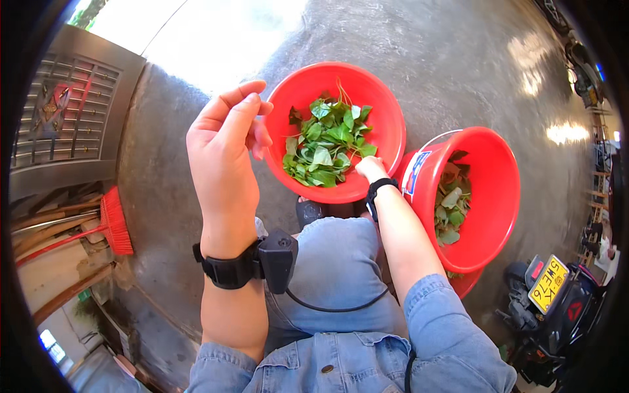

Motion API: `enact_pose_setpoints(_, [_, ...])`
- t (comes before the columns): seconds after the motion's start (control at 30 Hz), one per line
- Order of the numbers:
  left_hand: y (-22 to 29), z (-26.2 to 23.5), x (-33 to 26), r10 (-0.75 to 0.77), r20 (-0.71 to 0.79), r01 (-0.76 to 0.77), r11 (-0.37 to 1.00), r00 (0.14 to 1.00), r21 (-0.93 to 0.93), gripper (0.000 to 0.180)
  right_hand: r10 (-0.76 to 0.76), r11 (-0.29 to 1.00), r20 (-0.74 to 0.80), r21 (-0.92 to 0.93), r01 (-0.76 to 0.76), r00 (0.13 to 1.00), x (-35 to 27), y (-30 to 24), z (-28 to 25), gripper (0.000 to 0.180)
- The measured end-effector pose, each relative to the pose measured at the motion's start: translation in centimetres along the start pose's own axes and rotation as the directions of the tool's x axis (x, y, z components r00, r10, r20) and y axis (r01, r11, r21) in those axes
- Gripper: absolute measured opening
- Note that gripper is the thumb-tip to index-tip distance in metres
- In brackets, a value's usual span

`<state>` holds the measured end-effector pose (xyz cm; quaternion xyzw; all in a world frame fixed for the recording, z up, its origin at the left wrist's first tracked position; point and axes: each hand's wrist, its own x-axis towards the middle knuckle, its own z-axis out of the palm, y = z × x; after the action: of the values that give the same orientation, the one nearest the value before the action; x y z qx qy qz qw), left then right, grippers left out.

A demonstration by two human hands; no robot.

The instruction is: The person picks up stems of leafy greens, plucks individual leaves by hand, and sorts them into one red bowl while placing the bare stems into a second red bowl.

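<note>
Now the left hand is up, the right hand by leaves; I can't tell if either grips

The floor around you is smooth grey, patchy in tone, with a broad white glare washing over it ahead and to your left. Greenery peeks in at the top left edge. On your left you have a grey metal door with bars; nearer you, poles and a red broom sit by a stained pale wall. Toward your right, smaller reflections gleam, and a dark motorbike carries a yellow plate. Clutter along the right rim is too squeezed to tell.
</note>
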<state>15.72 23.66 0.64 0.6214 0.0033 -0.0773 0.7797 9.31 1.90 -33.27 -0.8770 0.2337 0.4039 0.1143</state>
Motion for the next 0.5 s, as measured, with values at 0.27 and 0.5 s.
enact_pose_setpoints(0.27, [0.0,-0.7,0.0,-0.021,0.01,0.021,1.0,1.0,-0.018,0.019,0.092,0.981,0.088,0.161,-0.106,0.992,-0.8,-1.0,-1.1,0.036])
enact_pose_setpoints(0.5, [0.0,0.2,-0.2,-0.025,0.036,0.026,0.999,0.999,-0.041,0.019,0.082,0.97,0.082,0.223,-0.098,0.993,0.1,-0.1,-0.3,0.026])
